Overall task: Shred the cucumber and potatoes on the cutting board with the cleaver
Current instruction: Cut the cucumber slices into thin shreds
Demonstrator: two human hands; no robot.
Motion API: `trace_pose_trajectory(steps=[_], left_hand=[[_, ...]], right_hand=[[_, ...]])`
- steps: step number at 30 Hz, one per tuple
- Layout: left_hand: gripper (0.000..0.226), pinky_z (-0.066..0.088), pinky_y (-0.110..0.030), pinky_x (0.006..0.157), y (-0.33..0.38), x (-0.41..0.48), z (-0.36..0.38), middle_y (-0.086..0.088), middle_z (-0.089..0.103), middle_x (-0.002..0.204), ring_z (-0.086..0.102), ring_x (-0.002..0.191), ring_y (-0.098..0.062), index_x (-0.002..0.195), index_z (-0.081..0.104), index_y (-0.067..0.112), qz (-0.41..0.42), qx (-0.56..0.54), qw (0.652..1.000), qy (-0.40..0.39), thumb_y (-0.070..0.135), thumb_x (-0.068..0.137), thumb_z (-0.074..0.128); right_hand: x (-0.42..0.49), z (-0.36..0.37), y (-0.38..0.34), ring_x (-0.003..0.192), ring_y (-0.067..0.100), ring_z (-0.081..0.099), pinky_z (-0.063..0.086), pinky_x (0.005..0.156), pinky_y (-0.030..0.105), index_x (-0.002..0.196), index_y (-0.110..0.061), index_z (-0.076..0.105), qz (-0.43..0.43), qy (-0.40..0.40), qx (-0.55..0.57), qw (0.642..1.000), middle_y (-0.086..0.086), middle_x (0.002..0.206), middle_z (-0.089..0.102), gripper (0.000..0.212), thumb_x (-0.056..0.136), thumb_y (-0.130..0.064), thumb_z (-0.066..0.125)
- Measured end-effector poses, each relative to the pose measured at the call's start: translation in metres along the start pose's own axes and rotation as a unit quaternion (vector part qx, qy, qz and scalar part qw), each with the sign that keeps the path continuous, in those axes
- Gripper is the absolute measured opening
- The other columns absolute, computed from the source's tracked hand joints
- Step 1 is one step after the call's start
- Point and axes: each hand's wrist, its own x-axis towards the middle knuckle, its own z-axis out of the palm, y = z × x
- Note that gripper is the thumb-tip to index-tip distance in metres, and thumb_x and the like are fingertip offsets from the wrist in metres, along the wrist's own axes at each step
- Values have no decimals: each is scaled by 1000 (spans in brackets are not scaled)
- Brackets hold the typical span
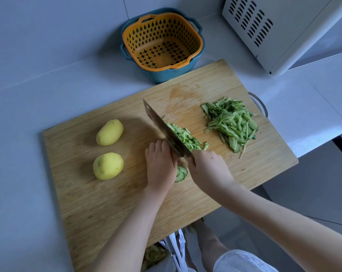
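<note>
A bamboo cutting board (99, 203) lies on the counter. Two peeled yellow potatoes (109, 132) (108, 166) sit on its left side. My right hand (207, 167) grips the handle of the cleaver (162, 128), whose blade stands on the board among fresh cucumber shreds (187, 139). My left hand (160, 165), fingers curled, presses down on overlapping cucumber slices (181, 173) right against the blade's left side. A larger pile of cucumber shreds (232, 122) lies at the board's right.
An orange colander inside a blue basin (162, 44) stands behind the board. A white appliance (280, 30) fills the back right. A glass bowl's rim (261, 104) shows under the board's right edge. Below the counter hang a plastic bag with peelings (156, 254) and my legs.
</note>
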Motion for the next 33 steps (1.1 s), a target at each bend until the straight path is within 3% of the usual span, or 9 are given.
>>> trace_pose_trajectory(steps=[5, 10, 18, 23, 26, 33], left_hand=[[22, 37, -36, 66, -2, 0, 1, -8, 53, 72, 47, 69, -26, 76, 52, 7, -3, -10, 1000, 6, 19, 85, 36], [22, 40, -38, 68, 0, -2, 0, -8, 55, 73, 49, 71, -26, 75, 52, 7, -8, -27, 1000, 10, 19, 86, 37], [21, 34, -34, 69, -3, -2, 2, -7, 54, 72, 44, 71, -22, 74, 51, 8, -16, -45, 999, 13, 15, 88, 37], [24, 33, -31, 69, -3, -2, 0, -3, 49, 72, 40, 71, -18, 74, 49, 9, -18, -49, 999, 9, 17, 90, 32], [20, 28, -28, 69, -7, -3, -2, 0, 43, 71, 38, 69, -17, 73, 42, 13, -29, -67, 997, 7, 15, 90, 32], [17, 24, -30, 70, -8, -6, -2, -5, 52, 75, 34, 76, -14, 75, 50, 11, -16, -51, 999, 6, 16, 84, 36]], right_hand=[[-19, 1, 6, 54, 22, 41, 25, 43, 25, 71, -13, 39, 7, -4, -7, 1000, 1, 61, 43, 25, 96, -14, 37], [2, 5, -3, 49, 14, 34, 22, 42, 23, 61, -20, 26, 4, -6, 10, 1000, -2, 59, 38, 37, 96, -11, 37], [-3, 6, 2, 49, 14, 33, 25, 43, 25, 60, -18, 28, 15, -22, 27, 999, -1, 59, 39, 37, 97, -18, 36], [-3, -6, 3, 49, 17, 34, 25, 44, 27, 65, -14, 36, -6, 11, 39, 999, 0, 58, 38, 32, 96, -19, 35], [-14, -15, 8, 47, 16, 29, 23, 44, 27, 60, -15, 29, -7, 15, 26, 1000, 0, 56, 35, 37, 96, -19, 35], [-2, 6, 6, 49, 17, 35, 26, 43, 25, 60, -18, 29, -1, -20, 12, 1000, 0, 58, 39, 37, 96, -15, 36]])
